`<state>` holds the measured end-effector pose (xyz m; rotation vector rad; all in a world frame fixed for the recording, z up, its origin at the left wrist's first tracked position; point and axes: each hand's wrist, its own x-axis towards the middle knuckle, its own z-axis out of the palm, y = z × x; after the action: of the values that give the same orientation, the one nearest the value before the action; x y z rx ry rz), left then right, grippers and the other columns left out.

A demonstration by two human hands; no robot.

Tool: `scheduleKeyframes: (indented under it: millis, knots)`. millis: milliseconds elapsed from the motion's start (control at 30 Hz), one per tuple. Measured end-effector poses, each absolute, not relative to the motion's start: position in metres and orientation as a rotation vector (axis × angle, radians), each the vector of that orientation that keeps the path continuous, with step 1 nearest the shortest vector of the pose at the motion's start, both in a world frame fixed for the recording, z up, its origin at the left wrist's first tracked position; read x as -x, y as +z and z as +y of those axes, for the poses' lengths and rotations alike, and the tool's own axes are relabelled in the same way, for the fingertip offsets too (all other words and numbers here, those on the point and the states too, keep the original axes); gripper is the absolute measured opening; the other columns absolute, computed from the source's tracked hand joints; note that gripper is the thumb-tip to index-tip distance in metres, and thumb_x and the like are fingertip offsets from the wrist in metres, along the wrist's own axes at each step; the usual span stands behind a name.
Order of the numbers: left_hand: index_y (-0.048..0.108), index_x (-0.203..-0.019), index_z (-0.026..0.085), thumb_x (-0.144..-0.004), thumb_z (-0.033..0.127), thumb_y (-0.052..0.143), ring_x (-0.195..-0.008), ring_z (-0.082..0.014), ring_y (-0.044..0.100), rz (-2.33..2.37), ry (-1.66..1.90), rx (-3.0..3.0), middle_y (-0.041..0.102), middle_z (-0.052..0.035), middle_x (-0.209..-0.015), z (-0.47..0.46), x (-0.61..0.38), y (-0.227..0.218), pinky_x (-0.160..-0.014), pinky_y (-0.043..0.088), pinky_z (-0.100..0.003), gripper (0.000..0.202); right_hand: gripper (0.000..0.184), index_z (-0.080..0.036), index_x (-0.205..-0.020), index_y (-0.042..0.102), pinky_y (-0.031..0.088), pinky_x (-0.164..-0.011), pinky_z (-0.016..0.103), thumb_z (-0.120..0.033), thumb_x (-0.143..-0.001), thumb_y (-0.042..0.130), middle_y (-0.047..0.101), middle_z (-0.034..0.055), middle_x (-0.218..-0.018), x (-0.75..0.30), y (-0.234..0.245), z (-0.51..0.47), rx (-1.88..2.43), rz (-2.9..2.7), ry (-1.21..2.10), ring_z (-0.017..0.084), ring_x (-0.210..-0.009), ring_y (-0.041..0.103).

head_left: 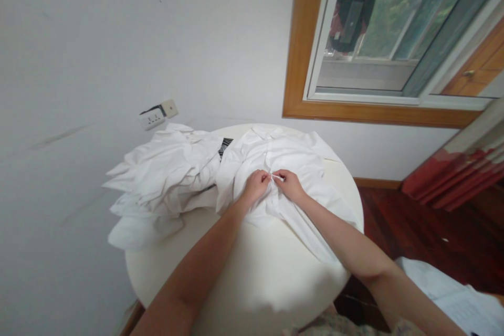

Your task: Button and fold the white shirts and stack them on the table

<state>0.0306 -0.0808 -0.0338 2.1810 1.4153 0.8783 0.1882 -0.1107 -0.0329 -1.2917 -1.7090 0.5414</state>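
A white shirt (pixel 291 160) lies spread on a round white table (pixel 260 273), collar toward the wall. My left hand (pixel 255 185) and my right hand (pixel 288 184) meet at the middle of the shirt's front. Both hands are closed in a pinch on the fabric of the front placket, fingertips almost touching each other. Whatever small part sits between the fingertips is too small to make out.
A heap of crumpled white garments (pixel 157 184) covers the table's left side, hanging over its edge. A wall socket (pixel 155 114) sits behind it. A wood-framed window (pixel 378 42) is at upper right, red curtain (pixel 452 173) and dark wooden floor (pixel 413 231) to the right.
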Motion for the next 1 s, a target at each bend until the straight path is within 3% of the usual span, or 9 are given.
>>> scheduleKeyframes:
  millis: [300, 500, 667, 1000]
  knots:
    - [0.066, -0.082, 0.016, -0.088, 0.024, 0.052, -0.082, -0.0159, 0.059, 1.440, 0.773, -2.272, 0.065, -0.0048, -0.083, -0.084, -0.030, -0.030, -0.077, 0.043, -0.026, 0.018, 0.029, -0.017, -0.087, 0.075, 0.045, -0.074, 0.029, -0.036, -0.081, 0.054, 0.073, 0.0033, -0.081, -0.206, -0.031, -0.102, 1.190, -1.687, 0.955, 0.017, -0.076, 0.061]
    - [0.067, -0.083, 0.016, -0.089, 0.025, 0.051, -0.081, -0.0168, 0.059, 1.457, 0.732, -2.291, 0.066, -0.0056, -0.083, -0.085, -0.032, -0.028, -0.076, 0.042, -0.027, 0.020, 0.033, -0.016, -0.089, 0.074, 0.044, -0.063, 0.026, -0.042, -0.073, 0.064, 0.071, 0.0029, -0.075, -0.215, -0.035, -0.096, 1.145, -1.553, 1.257, 0.015, -0.065, 0.058]
    - [0.067, -0.085, 0.015, -0.090, 0.022, 0.048, -0.085, -0.0168, 0.060, 1.438, 0.761, -2.219, 0.067, -0.0065, -0.088, -0.081, -0.032, -0.031, -0.079, 0.043, -0.027, 0.020, 0.027, -0.017, -0.087, 0.074, 0.047, -0.073, 0.029, -0.037, -0.073, 0.063, 0.073, 0.0047, -0.084, -0.206, -0.042, -0.093, 1.142, -1.572, 1.073, 0.016, -0.075, 0.062]
    - [0.066, -0.082, 0.016, -0.089, 0.017, 0.044, -0.088, -0.0174, 0.059, 1.458, 0.775, -2.210, 0.067, -0.0064, -0.088, -0.076, -0.031, -0.037, -0.082, 0.043, -0.028, 0.022, 0.023, -0.018, -0.091, 0.073, 0.048, -0.076, 0.028, -0.019, -0.081, 0.052, 0.072, 0.0051, -0.089, -0.195, -0.044, -0.097, 1.217, -1.739, 0.615, 0.015, -0.079, 0.062]
